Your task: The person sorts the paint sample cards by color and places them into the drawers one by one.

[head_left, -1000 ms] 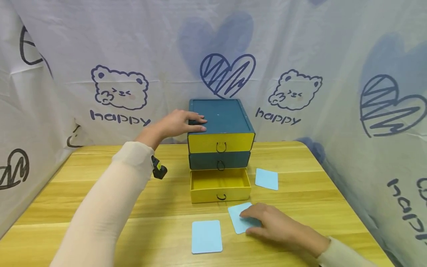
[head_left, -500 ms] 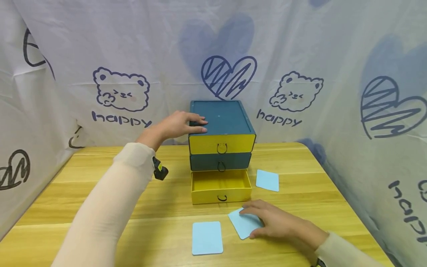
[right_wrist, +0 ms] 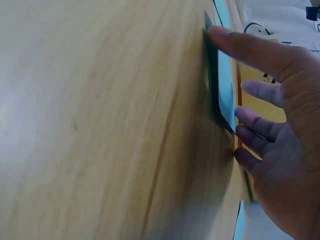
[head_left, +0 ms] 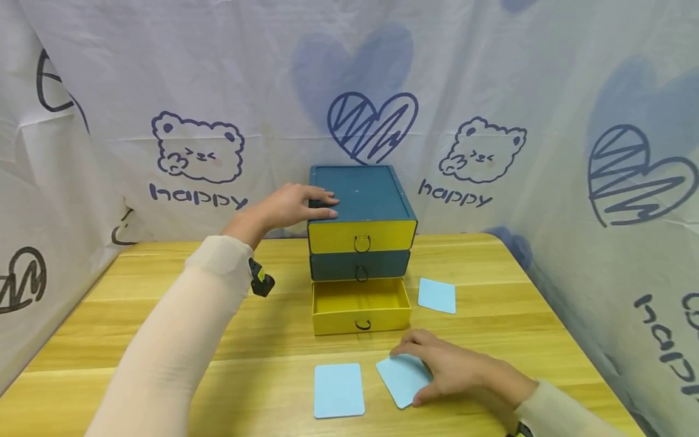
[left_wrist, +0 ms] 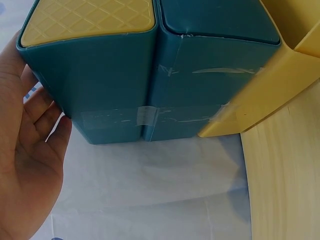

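Observation:
A small chest of drawers (head_left: pixel 357 194) in dark teal and yellow stands at the table's middle, its yellow bottom drawer (head_left: pixel 361 320) pulled out. My left hand (head_left: pixel 292 204) rests on the left part of its top; in the left wrist view the fingers lie along its edge. With thumb and fingers at opposite edges, my right hand (head_left: pixel 453 367) pinches a light blue card (head_left: pixel 403 377) in front of the drawer. The right wrist view shows that card (right_wrist: pixel 226 82) tilted, one edge raised off the wood. Part of it is hidden under the hand.
A second light blue card (head_left: pixel 338 390) lies flat left of the held one. Another card (head_left: pixel 437 295) lies right of the open drawer. The wooden table (head_left: pixel 246 376) is bordered by a printed cloth (head_left: pixel 273 60) at the back and sides.
My right hand has drawn the card a little toward the table's front edge and turned it, and now pinches it by its edges. The left hand has stayed on the chest.

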`<state>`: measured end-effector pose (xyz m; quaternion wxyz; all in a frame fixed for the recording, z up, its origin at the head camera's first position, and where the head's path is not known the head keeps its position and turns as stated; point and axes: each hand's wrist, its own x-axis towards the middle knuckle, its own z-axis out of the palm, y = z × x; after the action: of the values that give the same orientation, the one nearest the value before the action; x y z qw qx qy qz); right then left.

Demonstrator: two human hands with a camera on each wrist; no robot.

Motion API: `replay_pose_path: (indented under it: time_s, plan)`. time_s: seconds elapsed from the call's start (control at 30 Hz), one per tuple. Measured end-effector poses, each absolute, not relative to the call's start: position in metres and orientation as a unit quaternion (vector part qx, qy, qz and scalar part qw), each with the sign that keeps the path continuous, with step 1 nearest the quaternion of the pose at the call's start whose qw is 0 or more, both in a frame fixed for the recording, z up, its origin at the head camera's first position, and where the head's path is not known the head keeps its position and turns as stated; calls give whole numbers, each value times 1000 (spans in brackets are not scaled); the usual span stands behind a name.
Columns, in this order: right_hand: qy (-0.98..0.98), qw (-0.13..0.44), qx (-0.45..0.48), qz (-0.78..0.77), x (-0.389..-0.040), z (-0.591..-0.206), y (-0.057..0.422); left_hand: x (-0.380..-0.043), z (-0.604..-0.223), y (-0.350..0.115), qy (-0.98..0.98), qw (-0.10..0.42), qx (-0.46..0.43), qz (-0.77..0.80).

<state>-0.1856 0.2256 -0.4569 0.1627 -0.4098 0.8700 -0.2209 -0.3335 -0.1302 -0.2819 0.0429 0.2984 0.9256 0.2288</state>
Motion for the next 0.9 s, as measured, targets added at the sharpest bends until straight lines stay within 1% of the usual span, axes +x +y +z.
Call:
replay_pose_path:
  time_s: [0.13, 0.2, 0.47, 0.63, 0.73, 0.9]
  plan:
    - [865, 172, -405, -241, -185, -454, 225, -334, -282, -131, 924, 42, 301, 233]
    - [866, 162, -404, -245, -185, -450, 223, -334, -282, -131, 924, 40, 301, 233]
    - [874, 63, -419, -240, -199, -422, 204, -334, -281, -134, 923, 40, 298, 240]
    - [884, 18, -406, -229, -215, -408, 192, -334, -281, -134, 924, 38, 297, 239]
    - [893, 3, -396, -215, -224, -404, 185, -334, -281, -134, 924, 39, 296, 239]
    - [903, 1, -378, -204, -237, -403, 176, -334, -282, -132, 923, 40, 296, 243]
